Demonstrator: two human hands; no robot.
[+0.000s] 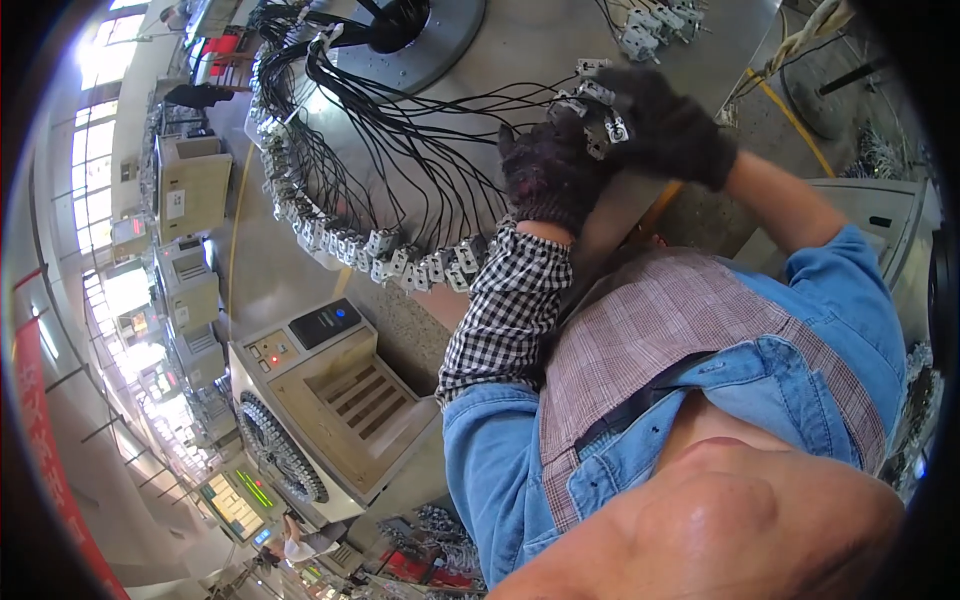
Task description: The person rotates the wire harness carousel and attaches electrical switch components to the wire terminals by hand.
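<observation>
Head view: both hands wear dark knit gloves and meet at about one o'clock over the grey round table (520, 50). The right hand (665, 125) is clenched around a bunch of small grey plugs (598, 110), whose black wires (420, 130) fan away toward ten o'clock to the hub (400, 25). The left hand (548, 180) sits just beside it at seven o'clock of the bunch, its fingers touching the wires; whether it grips anything I cannot tell.

More plugs (400, 262) line the table rim from nine to six o'clock, and a beige machine (330, 400) stands at seven o'clock.

To handle the bunch well, I judge it best to hold by the plug bodies, keep the wires slack and untangled, and free one plug at a time.
</observation>
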